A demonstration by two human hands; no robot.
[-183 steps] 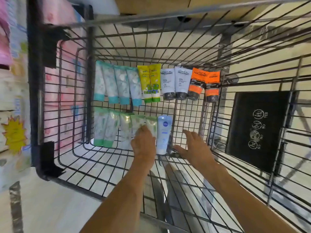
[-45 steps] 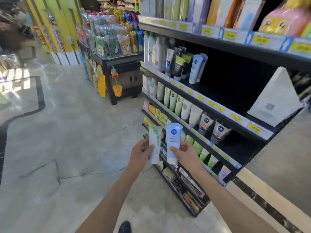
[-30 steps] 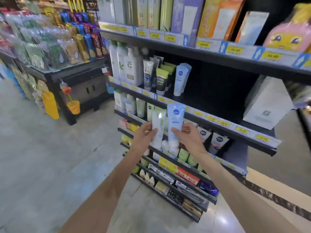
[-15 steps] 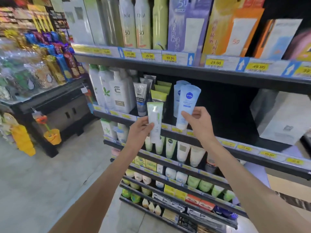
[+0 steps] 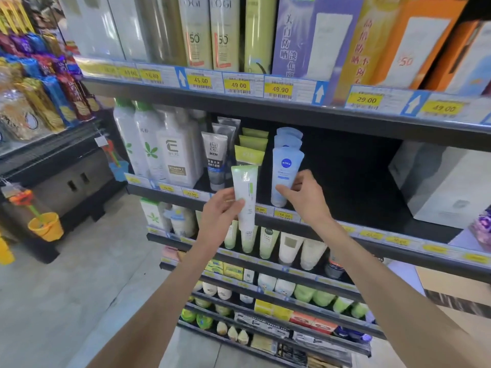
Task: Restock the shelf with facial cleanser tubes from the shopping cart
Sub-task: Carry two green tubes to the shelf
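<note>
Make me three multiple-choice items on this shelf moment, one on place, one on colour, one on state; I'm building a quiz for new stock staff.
1. Where is the blue Nivea tube?
A. In the cart
B. At the front of the blue tube row on the shelf
C. On the floor

2. What colour is the top edge of the tube in the left hand?
A. Green
B. Orange
C. Black

3. What is the right hand doing?
A. Hanging idle
B. Gripping a price label
C. Holding the blue Nivea tube

Answers: B, since matching tubes stand behind it; A, since the white tube has a green band on top; C, since thumb and fingers close on its lower part.
</note>
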